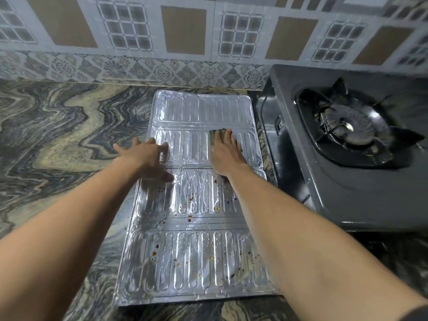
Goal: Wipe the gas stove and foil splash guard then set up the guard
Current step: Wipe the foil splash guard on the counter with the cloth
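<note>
The foil splash guard [196, 258] is lying flat and unfolded on the tabletop [58, 135], just left of the gas stove [347, 193], with its far end almost at the tiled wall [185, 31]. That makes sense to me: thin foil standing upright would buckle the moment you scrub it, so flat on a hard surface is the way to go.

The right hand [225, 156] is laid flat over a greenish scrub pad [218, 133] on the second panel from the wall. Its fingers are fairly close together and press down on the pad rather than pinching it. The left hand [148, 158] is spread wide with the palm down on the guard's left edge, half on foil and half on stone. My guess is it's just pinning the sheet so it doesn't skate around under the scrubbing.

The two far panels look pretty clean. The two near ones have reddish-brown grease specks [190, 218] all over them, so I'd say the wiping is about halfway down the sheet.

The stove sits right beside the guard, burner [347, 128] bare with no pot on it. Can't tell from here whether it's been wiped. The guard isn't set up yet.
</note>
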`<state>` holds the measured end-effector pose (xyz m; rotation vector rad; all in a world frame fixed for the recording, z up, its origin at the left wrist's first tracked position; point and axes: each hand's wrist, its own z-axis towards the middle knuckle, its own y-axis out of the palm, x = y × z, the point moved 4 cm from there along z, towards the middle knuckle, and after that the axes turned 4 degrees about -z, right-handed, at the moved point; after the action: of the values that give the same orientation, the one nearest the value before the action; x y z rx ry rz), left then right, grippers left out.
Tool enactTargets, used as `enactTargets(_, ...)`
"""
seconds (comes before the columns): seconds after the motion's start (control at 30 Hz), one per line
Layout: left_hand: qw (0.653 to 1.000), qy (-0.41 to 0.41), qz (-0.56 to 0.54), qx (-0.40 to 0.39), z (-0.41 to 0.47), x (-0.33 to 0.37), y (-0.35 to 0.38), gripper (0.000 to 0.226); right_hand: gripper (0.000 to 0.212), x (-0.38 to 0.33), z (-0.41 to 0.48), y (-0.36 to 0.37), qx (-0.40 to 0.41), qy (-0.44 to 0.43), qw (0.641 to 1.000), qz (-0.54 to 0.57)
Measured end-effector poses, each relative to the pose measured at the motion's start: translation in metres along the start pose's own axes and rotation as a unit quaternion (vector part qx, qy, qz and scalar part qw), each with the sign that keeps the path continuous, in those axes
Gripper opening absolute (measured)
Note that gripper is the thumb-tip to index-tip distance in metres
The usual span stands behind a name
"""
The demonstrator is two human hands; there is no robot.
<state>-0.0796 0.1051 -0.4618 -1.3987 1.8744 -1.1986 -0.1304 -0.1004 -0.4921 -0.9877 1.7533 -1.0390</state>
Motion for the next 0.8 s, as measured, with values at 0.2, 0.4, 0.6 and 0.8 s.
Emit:
enactTargets(0.2,0.999,0.005,-0.033,0.0,-0.004,-0.002,0.0,0.105,0.071,0.029,-0.003,-0.006,0.007,0.071,0.997,-0.02)
enactTargets(0.4,0.999,-0.001,-0.033,0.001,-0.005,0.001,-0.001,0.108,0.068,0.037,-0.014,-0.008,0.021,0.112,0.993,-0.001)
enactTargets(0.6,1.0,-0.004,-0.027,0.0,-0.006,0.003,-0.002,0.108,0.064,0.039,-0.021,-0.014,0.02,0.103,0.994,-0.026)
enactTargets(0.8,1.0,-0.007,-0.018,-0.001,-0.005,0.002,-0.002,0.107,0.066,0.038,-0.033,-0.009,-0.002,0.096,0.995,-0.024)
